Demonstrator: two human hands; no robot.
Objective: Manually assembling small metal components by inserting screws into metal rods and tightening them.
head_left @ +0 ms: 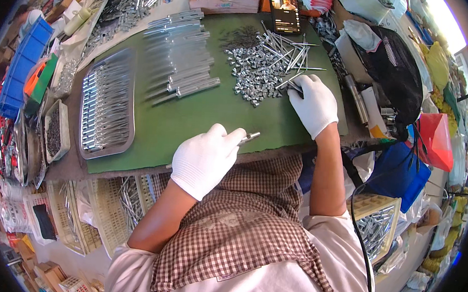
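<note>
Your left hand (205,159) is pinching a metal rod (249,137), fingers closed. Your right hand (313,104) is closing on small parts (255,77); lift only one.

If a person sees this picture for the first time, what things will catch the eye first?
First, the two white-gloved hands over the green mat: the left hand holds a small metal part near the mat's front edge, and the right hand reaches into a heap of small shiny metal pieces at the mat's far right. Left of that heap lie neat rows of metal rods.
</note>
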